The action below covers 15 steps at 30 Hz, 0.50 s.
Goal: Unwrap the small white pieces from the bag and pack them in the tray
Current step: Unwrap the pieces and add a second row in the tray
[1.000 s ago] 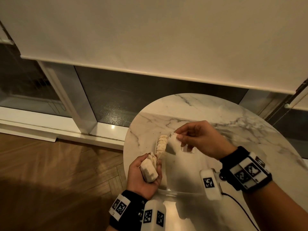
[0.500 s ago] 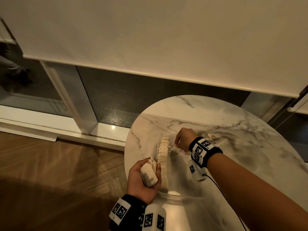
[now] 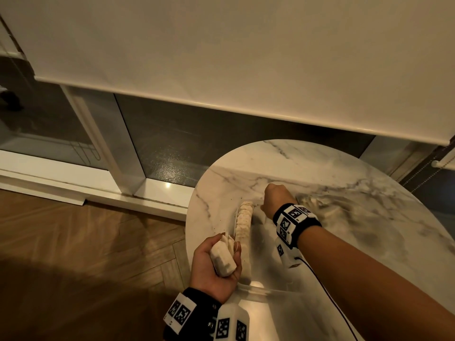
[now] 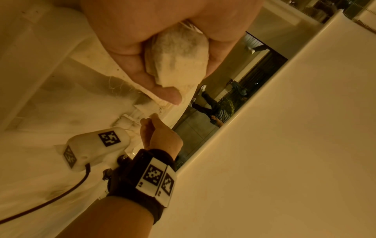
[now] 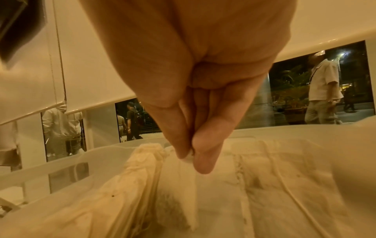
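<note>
Head view: I see my left hand at the near edge of the round marble worktop, palm up, fingers curled around a bundle of small white pieces. My right hand reaches over the far end of the clear tray, knuckles up, so its fingers are hidden here. A row of white pieces stands along the tray's left side, just beside that hand. A roller blind hangs over the window behind the worktop. Left wrist view: the left hand cups the bundle between thumb and curled fingers; beyond it the right hand dips toward the tray, with loose white pieces just beside its fingertips. Right wrist view: the right hand points down into the tray, thumb and forefinger pressed together on the top edge of a single white piece, which hangs upright between the packed row on one side and flat-lying pieces on the other. People walk outside the window glass.
</note>
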Available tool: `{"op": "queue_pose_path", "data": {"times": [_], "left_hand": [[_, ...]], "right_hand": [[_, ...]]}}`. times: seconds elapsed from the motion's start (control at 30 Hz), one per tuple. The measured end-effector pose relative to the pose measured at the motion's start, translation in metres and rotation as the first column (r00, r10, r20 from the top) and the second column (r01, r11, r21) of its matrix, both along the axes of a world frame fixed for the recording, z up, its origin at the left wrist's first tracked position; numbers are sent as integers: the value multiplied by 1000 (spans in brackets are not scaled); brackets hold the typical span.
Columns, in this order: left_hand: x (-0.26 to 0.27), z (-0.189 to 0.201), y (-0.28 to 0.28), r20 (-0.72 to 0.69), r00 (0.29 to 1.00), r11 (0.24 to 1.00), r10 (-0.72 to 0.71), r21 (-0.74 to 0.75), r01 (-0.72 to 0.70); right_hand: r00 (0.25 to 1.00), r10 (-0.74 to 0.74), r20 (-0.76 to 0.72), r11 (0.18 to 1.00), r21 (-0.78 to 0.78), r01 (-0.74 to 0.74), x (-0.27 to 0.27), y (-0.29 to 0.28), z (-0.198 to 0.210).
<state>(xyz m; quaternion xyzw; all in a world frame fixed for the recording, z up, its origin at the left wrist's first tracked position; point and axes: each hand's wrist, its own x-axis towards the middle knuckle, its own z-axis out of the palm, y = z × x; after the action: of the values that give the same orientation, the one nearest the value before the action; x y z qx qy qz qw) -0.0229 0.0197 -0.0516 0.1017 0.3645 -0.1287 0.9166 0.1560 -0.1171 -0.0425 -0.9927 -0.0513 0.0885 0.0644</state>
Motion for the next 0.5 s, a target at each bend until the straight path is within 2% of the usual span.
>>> {"op": "queue_pose_path", "data": {"times": [0.13, 0.33, 0.43, 0.5], "left_hand": [[0, 2, 0, 15, 1000, 1000, -1, 6, 0], [-1, 7, -3, 42, 999, 1000, 5, 28, -6], [-1, 11, -4, 70, 998, 1000, -6, 29, 4], [-2, 13, -6, 100, 995, 999, -26, 38, 23]], "right_hand": [[999, -12, 33, 1000, 19, 12, -6, -2, 8], [992, -120, 33, 990, 75, 117, -15, -12, 30], [995, -101, 13, 974, 205, 96, -27, -17, 40], [999, -26, -43, 931, 363, 40, -41, -17, 49]]}}
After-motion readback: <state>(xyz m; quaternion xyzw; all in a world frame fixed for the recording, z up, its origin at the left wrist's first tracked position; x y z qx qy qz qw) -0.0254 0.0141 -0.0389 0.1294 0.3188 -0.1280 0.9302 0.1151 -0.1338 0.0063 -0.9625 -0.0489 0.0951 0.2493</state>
